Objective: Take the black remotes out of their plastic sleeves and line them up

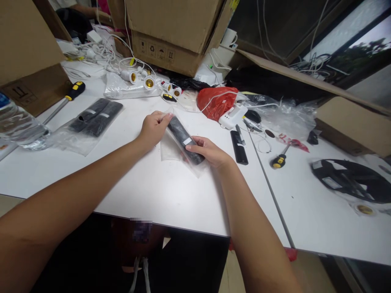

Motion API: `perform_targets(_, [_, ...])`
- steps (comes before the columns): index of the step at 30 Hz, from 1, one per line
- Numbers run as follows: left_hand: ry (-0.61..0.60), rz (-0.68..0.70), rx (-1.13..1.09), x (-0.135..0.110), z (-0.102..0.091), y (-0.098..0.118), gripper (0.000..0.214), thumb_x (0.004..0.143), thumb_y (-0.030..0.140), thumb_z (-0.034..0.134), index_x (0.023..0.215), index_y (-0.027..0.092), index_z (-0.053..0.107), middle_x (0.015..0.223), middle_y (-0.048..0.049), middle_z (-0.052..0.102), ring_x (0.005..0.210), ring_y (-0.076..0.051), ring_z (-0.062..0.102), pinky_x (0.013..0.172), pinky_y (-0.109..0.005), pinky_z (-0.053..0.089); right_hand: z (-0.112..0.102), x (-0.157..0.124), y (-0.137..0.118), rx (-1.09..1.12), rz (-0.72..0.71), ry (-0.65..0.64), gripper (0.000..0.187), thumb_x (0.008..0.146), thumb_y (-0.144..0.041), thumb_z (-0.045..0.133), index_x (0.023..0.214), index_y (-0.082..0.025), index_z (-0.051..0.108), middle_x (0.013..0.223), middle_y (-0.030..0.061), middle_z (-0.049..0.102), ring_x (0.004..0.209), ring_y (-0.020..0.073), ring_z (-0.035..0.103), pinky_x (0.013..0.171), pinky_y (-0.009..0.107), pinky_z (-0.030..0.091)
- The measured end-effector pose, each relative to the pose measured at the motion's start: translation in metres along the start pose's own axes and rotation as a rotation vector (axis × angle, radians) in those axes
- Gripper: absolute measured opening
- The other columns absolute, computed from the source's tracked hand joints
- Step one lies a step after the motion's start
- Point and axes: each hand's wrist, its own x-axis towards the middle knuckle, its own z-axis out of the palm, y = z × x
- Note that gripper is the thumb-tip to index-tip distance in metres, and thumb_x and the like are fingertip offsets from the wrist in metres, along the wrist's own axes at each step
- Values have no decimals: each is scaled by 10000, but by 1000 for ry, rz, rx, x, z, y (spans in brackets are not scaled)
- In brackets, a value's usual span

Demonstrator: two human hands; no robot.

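Note:
A long black device (184, 137) with a small white label lies inside a clear plastic bag (168, 149) on the white table (146, 191). My left hand (152, 128) pinches the bag's far end. My right hand (207, 151) grips the near end of the bagged device. A bare black device of the same kind (238, 147) lies just right of my right hand.
A clear bag with more black devices (91, 118) lies at the left, next to a water bottle (18, 124) and a yellow-handled screwdriver (65, 101). Cardboard boxes (171, 32), lamp sockets (148, 81), a red bag (215, 101), a small screwdriver (280, 159) and a black helmet (351, 181) surround the area.

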Motion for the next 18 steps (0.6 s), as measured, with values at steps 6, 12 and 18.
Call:
perform_targets(6, [42, 53, 16, -5, -3, 13, 156, 855, 326, 698, 763, 207, 742, 745, -12, 607, 835, -174, 588, 794, -251, 472, -1, -2, -1, -36, 12, -74, 331, 788, -453, 763, 943, -189, 639, 839, 49, 714, 619, 158, 624, 591, 289, 488])
perform_targets(12, [17, -116, -167, 4, 0, 5, 286, 840, 475, 705, 780, 196, 721, 690, -14, 657, 605, -132, 556, 544, -232, 447, -1, -2, -2, -55, 7, -92, 304, 778, -430, 775, 905, -192, 635, 731, 22, 681, 638, 161, 613, 623, 287, 480])
perform_targets(18, [-125, -278, -265, 1, 3, 3, 348, 782, 501, 761, 746, 159, 709, 704, -52, 676, 579, -128, 571, 505, -230, 438, 0, -1, 0, -55, -13, 10, 304, 769, -435, 785, 894, -204, 633, 728, 15, 672, 614, 156, 611, 597, 283, 478])
